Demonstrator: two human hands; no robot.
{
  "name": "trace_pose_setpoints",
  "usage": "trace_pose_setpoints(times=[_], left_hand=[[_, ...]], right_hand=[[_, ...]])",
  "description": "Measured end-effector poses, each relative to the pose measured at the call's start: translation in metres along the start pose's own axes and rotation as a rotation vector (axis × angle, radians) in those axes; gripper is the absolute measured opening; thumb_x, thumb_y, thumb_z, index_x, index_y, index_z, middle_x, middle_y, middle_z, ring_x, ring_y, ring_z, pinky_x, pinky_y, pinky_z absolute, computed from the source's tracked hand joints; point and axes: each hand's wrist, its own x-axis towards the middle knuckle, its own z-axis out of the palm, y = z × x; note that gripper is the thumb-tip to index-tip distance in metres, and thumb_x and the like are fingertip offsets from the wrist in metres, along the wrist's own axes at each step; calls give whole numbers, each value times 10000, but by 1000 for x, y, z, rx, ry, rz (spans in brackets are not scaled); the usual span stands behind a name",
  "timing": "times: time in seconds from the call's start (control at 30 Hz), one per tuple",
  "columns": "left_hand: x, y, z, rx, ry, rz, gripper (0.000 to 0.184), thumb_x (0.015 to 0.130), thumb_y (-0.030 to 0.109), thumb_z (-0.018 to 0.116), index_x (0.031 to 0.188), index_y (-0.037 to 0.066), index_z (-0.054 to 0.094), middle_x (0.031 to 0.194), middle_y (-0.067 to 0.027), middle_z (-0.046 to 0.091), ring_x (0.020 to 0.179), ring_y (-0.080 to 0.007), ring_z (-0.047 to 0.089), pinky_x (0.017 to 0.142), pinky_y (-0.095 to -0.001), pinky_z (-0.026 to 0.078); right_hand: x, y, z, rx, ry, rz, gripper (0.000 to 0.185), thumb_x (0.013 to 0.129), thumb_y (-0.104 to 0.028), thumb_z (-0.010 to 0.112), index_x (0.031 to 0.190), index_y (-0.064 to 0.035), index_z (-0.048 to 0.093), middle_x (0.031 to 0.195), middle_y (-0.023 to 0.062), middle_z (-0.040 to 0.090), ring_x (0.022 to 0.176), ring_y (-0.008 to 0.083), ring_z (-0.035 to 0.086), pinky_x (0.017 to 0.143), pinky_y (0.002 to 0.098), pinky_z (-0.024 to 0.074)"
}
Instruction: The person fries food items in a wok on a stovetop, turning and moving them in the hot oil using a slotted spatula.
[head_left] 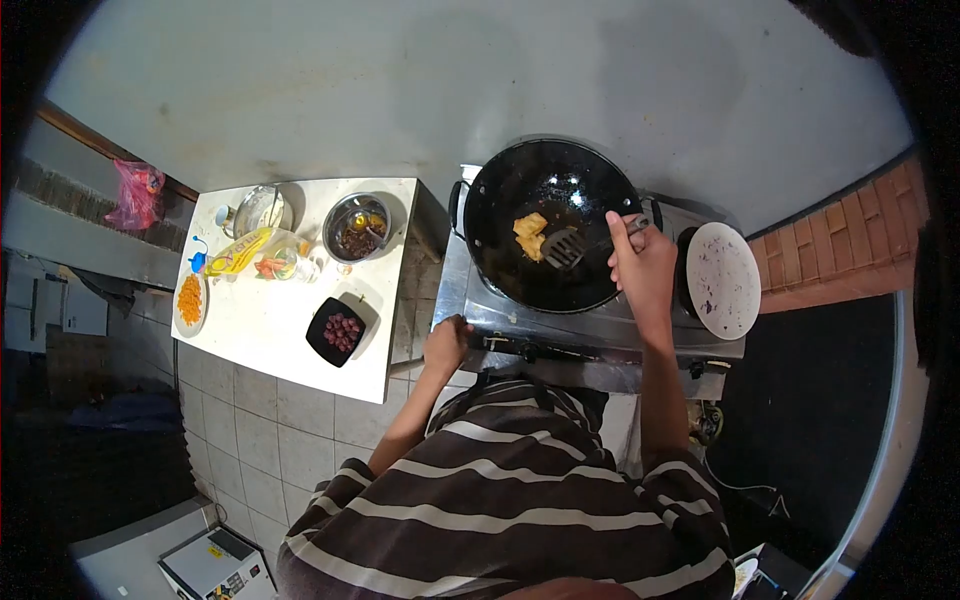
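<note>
Striped shirt cloth (pixel 490 500) lies closest to us. Beyond it, our right hand (pixel 642 265) closes around the handle of a slotted spatula (pixel 563 249), its head just beside golden food pieces (pixel 529 236) inside the black wok (pixel 510 180). Our left hand (pixel 447 345) curls at the stove's (pixel 455 285) front edge; whether it grips anything, we cannot tell.

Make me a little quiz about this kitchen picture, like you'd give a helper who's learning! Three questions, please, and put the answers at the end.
1. Which hand holds the slotted turner in the wok?
2. True or false: the plate of orange shreds is on the stove.
3. What colour is the dish under the dark red pieces?
a) pink
b) black
c) blue

Key: 1. The right hand. 2. False; it is on the white table. 3. b.
</note>
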Motion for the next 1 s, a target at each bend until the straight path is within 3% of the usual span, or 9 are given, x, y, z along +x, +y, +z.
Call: trace_pose_setpoints(times=[0.37, 0.43, 0.77, 0.83, 1.0], left_hand=[[2, -5, 7, -22, 3, -8, 245, 941, 297, 597, 915, 62, 660, 872, -236, 685, 869, -437, 666, 717, -538, 516], [3, -8, 10, -24, 8, 3, 248, 941, 297, 597, 909, 59, 660, 870, -237, 685, 865, -439, 665, 715, -539, 515], [5, -6, 4, -48, -34, -3, 242, 928, 283, 619, 906, 47, 668, 879, -247, 681, 886, -450, 652, 741, -541, 501], [6, -6, 3, -50, -50, -11, 240, 925, 284, 619, 916, 50, 673, 885, -244, 683, 892, -447, 654, 745, -539, 503], [7, -6, 2, -37, -58, -2, 243, 910, 293, 619, 966, 67, 689, 908, -235, 693, 899, -436, 664, 758, -527, 518]], right_hand=[[38, 1, 17, -55, -52, 2, 420, 926, -396, 690, 775, -12, 614, 523, 18, 549, 392, 81, 510, 347, 241, 364], [41, 5, 20, -16, -70, 8, 405, 925, -387, 694, 873, 12, 645, 539, 46, 567, 385, 94, 511, 348, 243, 370], [46, 31, 40, 84, -108, -17, 358, 968, -320, 648, 835, 10, 621, 563, 39, 586, 426, 78, 538, 372, 245, 403], [39, 29, 42, 84, -112, -36, 305, 977, -290, 643, 900, 5, 637, 582, 29, 584, 426, 66, 514, 367, 231, 372], [31, 26, 39, 15, -170, -46, 288, 984, -279, 631, 881, -10, 641, 564, 13, 567, 420, 57, 499, 375, 223, 369]])
